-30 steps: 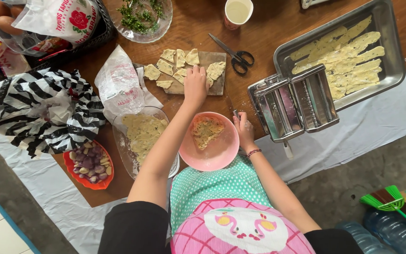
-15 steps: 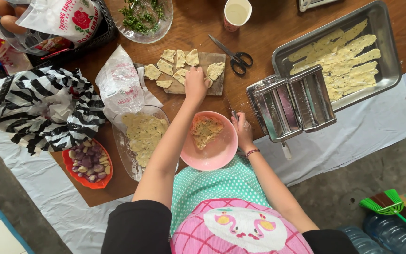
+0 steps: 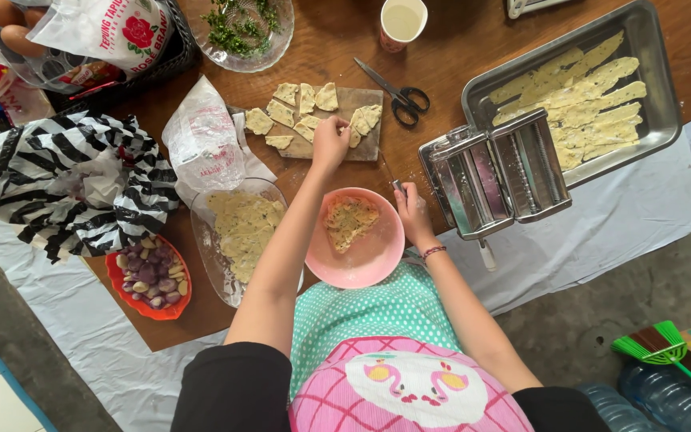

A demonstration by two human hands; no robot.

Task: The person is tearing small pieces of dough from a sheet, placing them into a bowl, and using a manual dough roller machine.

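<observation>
Wooden table (image 3: 473,48): left hand (image 3: 331,142) touching dough pieces (image 3: 307,120)

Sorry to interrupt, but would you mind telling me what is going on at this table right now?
A person is working with dough. Their left hand reaches over the pale cut dough pieces on the small wooden cutting board. Their right hand holds a thin tool beside the round pink bowl containing a lump of speckled dough. The metal pasta roller stands to the right, in front of a steel tray of flattened dough strips.
</observation>
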